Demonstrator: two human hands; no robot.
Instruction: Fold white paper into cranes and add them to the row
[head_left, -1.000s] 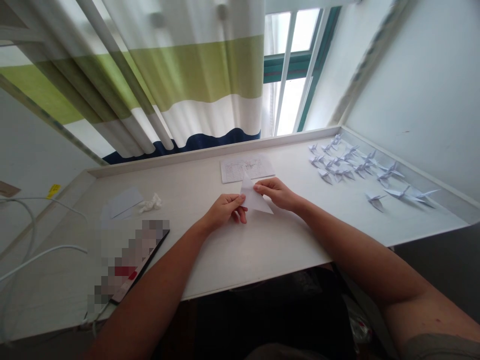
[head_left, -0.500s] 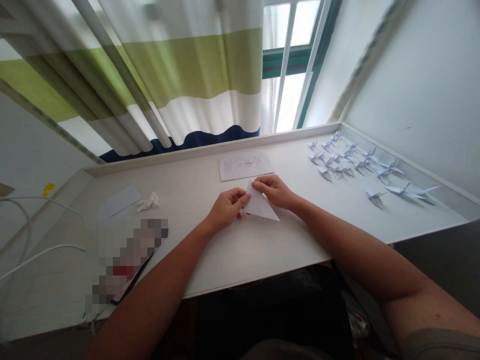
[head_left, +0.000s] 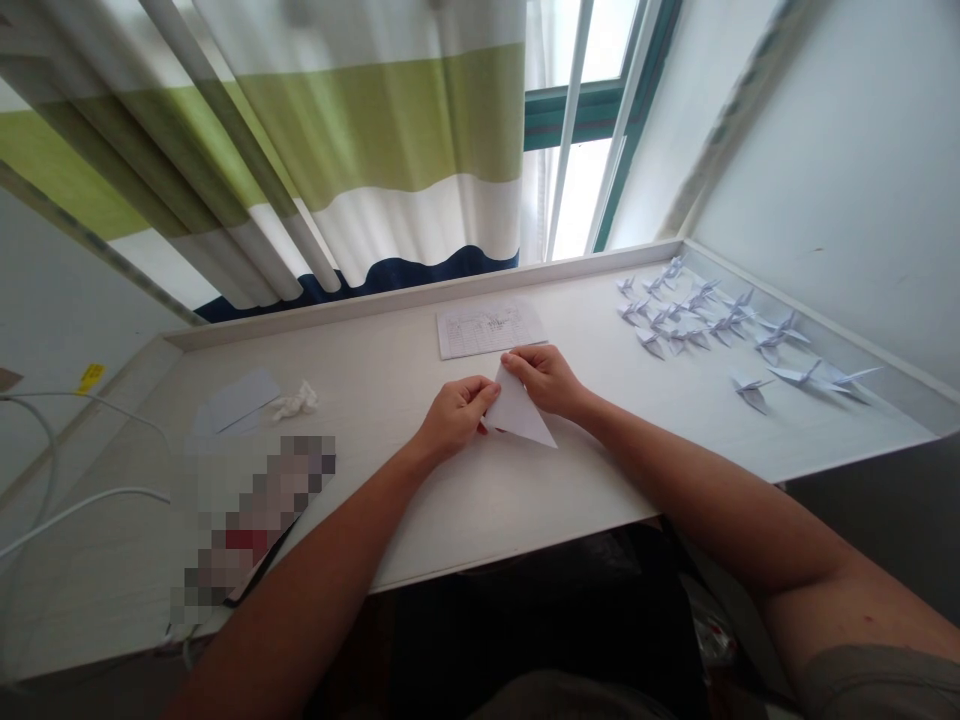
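A white paper folded into a triangle (head_left: 519,415) lies over the middle of the white desk (head_left: 480,500). My left hand (head_left: 452,415) is closed, pinching the triangle's left edge. At the triangle's upper tip, my right hand (head_left: 546,380) pinches it with curled fingers. Both forearms reach in from the near edge.
Several white folded paper cranes (head_left: 701,322) stand in rows at the far right. A printed sheet (head_left: 487,328) lies behind my hands. At the left are flat white paper (head_left: 236,400), a crumpled tissue (head_left: 298,402), a dark flat object (head_left: 259,560) and white cables (head_left: 67,510). A striped curtain (head_left: 337,150) hangs behind.
The triangle has been lowered and turned so its long point now aims down-right. Both hands closed in together on its upper part.
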